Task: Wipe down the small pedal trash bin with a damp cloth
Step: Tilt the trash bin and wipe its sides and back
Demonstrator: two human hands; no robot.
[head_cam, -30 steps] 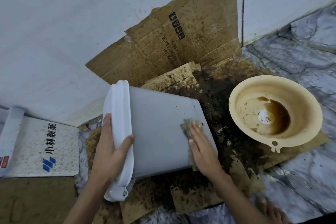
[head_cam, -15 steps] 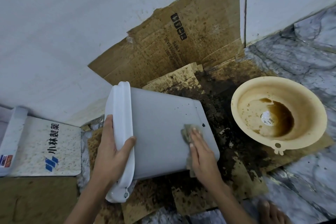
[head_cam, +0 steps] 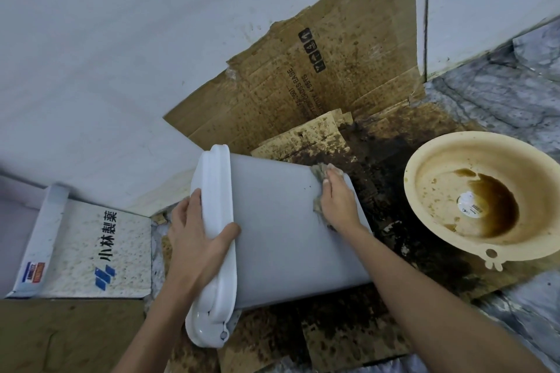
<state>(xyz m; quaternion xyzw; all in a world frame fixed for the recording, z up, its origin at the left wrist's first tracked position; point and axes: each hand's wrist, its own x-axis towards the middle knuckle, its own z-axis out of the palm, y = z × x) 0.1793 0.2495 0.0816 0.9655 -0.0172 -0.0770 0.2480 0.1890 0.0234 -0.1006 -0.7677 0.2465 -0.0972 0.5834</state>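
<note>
The small pedal trash bin [head_cam: 278,227] is pale grey with a white lid [head_cam: 216,221]. It lies tipped on its side on stained cardboard, lid end to the left. My left hand [head_cam: 197,239] grips the lid's rim, thumb across the front. My right hand [head_cam: 339,200] presses a dirty grey-green cloth [head_cam: 318,174] flat against the bin's upper side near its base end. Most of the cloth is hidden under my fingers and palm.
A stained beige plastic basin [head_cam: 424,160] with brown liquid sits to the right. Soiled cardboard [head_cam: 318,94] leans on the white wall behind. A white printed box flap [head_cam: 91,251] lies to the left. Marble floor [head_cam: 500,100] shows at the right.
My right hand slid the cloth from the bin's near lower side up to the far upper edge near the base. The left hand kept its grip on the lid.
</note>
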